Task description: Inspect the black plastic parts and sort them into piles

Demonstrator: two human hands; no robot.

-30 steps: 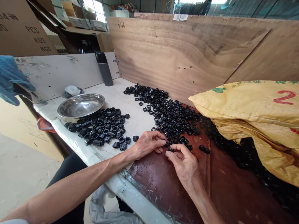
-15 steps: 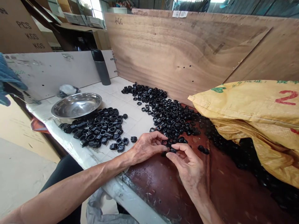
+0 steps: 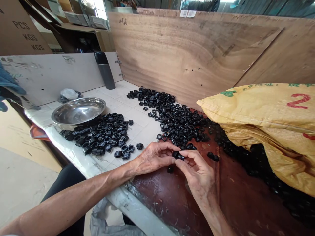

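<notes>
Between the fingertips of both hands is a small black plastic part (image 3: 178,155), mostly covered by the fingers. My left hand (image 3: 154,156) pinches it from the left, and my right hand (image 3: 199,167) pinches it from the right. Whether it is one piece or two pressed together, I cannot tell. Just behind the hands spreads a long heap of black plastic rings (image 3: 177,123). A lone black piece (image 3: 170,169) lies below the left fingertips. To the left, a second heap of thicker black ring parts (image 3: 105,134) sits near the table edge.
A steel bowl (image 3: 78,111) rests behind the left heap, with a dark flask (image 3: 105,70) farther back. Wooden boards (image 3: 172,49) wall the far side. On the right, a yellow woven sack (image 3: 258,111) lies over more black parts (image 3: 256,167). Two loose pieces (image 3: 213,156) lie right of my hands.
My fingertips have come together; the black pieces that were slightly apart now meet as one dark part between both hands. The whole view has shifted slightly.
</notes>
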